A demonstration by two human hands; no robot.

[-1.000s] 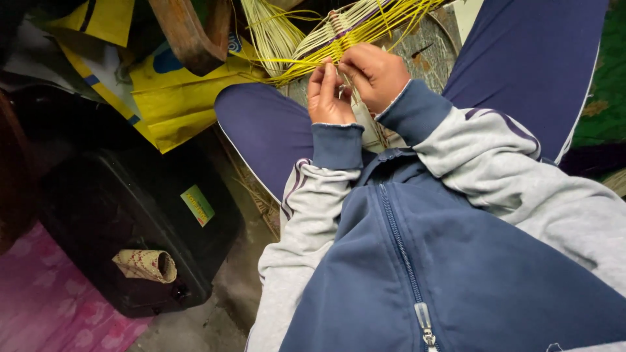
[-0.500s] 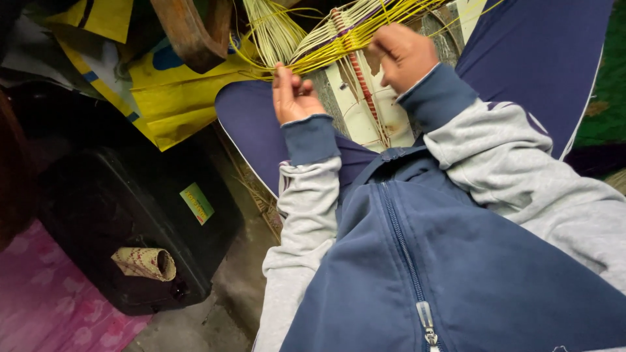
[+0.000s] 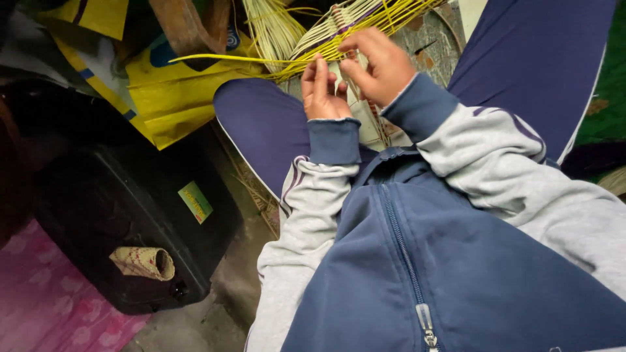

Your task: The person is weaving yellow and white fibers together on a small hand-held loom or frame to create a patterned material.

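Note:
A partly woven mat [image 3: 339,26] of yellow and pale strips, with a dark band through it, lies over my lap between my blue-trousered knees. My left hand [image 3: 324,91] rests on its near edge, fingers pressed together and pinching a long yellow strip [image 3: 222,59] that runs out to the left. Just to the right and slightly higher, my right hand [image 3: 383,65] is curled over the weave, fingertips gripping the yellow strands [image 3: 398,12] there. The two hands almost touch. My grey and blue jacket sleeves hide the near part of the mat.
A bundle of pale straw [image 3: 274,29] stands behind the mat. A yellow bag [image 3: 169,98] and a brown wooden piece [image 3: 186,26] lie at upper left. A black case [image 3: 117,208] with a small woven roll [image 3: 143,263] sits left, on pink cloth [image 3: 39,306]. Green mat [image 3: 610,85] at right.
Half a second ago my hands were apart, left low and right high on the weave. They have come back together, and a yellow strip now sticks out to the left.

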